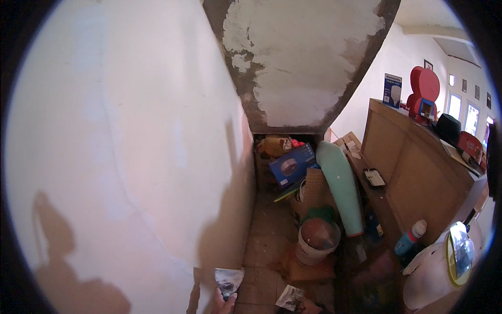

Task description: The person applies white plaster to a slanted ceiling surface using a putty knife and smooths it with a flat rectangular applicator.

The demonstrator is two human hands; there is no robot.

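Note:
At the lower edge my left hand (pixel 225 303) is closed round a putty knife (pixel 229 280), whose wide metal blade points up and is smeared with pale and dark residue. My right hand (pixel 311 306), partly cut off by the lower edge, grips a second putty knife (pixel 289 296). Its blade is tilted to the left and carries whitish filler. Both blades are apart from the smooth white wall (pixel 141 157) on the left, where a thin crack line runs down. Overhead, a sloping surface (pixel 308 57) bears a rough pale coat with bare grey-brown edges.
A whitish bucket (pixel 314 255) stands on the tiled floor (pixel 261 230). Behind it lie a blue box (pixel 294 166), cardboard (pixel 318 189) and a pale green long panel (pixel 339 183). A wooden cabinet (pixel 418 162) blocks the right, near a blue bottle (pixel 409 239) and pale container (pixel 431 282).

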